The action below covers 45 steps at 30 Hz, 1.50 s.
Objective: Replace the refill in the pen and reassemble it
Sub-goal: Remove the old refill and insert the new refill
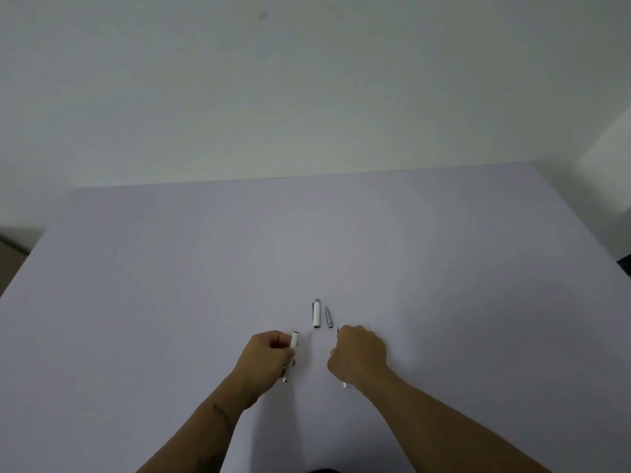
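Pale lilac-grey flat worktop (pixel 444 268) fills the lower part of the view, w/ a plain off-white wall (pixel 307 80) behind its far edge. Left hand (pixel 269 356) is curled closed around a slim white tubular pen barrel (pixel 292 353), held roughly upright-to-tilted: dark open end at the top just past the fingers, small metallic tip poking out below the hand, towards the near edge. Right hand (pixel 358 356) is closed too, knuckles up, pinching a thin refill (pixel 345 384); only its whitish lower end shows under the wrist and a fine dark point at the top near the fingertips, the rest hidden by the hand. The two hands sit side by side, apart, a bit nearer the near edge than the worktop's middle. Just beyond them, between the hands and towards the far edge, two loose parts lie on the worktop: a white cylindrical pen cap w/ silver end and clip (pixel 317 314), lying lengthwise w/ its dark opening towards the person, and just beside it on the right, not touching, a small grey tapered metal tip section (pixel 328 317), narrow end pointing away. Both forearms come in from the near edge; left forearm has dark markings, too blurred to read.
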Motion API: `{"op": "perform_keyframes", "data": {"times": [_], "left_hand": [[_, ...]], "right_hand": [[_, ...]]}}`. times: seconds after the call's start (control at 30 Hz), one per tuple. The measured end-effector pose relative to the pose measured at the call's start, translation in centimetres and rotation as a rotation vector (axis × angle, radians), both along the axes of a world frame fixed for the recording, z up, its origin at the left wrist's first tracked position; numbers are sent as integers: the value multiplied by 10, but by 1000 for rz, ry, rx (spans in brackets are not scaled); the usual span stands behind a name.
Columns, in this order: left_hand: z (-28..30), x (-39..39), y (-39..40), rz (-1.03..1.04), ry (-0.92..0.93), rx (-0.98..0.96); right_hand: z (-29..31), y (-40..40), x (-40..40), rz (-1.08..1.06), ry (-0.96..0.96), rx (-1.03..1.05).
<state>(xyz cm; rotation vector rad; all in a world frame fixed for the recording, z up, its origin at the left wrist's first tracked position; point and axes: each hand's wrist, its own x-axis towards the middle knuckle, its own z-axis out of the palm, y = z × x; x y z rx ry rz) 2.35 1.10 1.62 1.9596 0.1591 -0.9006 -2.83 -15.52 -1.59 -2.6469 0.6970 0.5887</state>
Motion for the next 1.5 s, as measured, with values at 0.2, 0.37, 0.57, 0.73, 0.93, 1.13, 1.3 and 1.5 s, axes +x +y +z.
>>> {"op": "perform_keyframes", "data": {"times": [0.2,0.37,0.57,0.73,0.93,1.13,1.3,1.5], "left_hand": [[0,-11,2,5,-23,16],[3,-18,2,1,-57,19],[10,-18,19,-14,-77,13],[11,-12,38,-43,-97,-7],[9,-11,55,-99,-115,-81],[12,-8,59,-186,-129,-135],[14,0,60,-233,-150,-169],[12,6,56,-260,-181,-221]], "right_hand": [[0,7,-10,24,16,23],[2,11,-14,50,10,36],[8,14,-14,28,-6,81],[25,19,-15,-199,-247,384],[61,41,-12,-410,-516,673],[89,52,-11,-534,-699,763],[91,63,-10,-548,-712,753],[83,66,-4,-507,-602,740]]}}
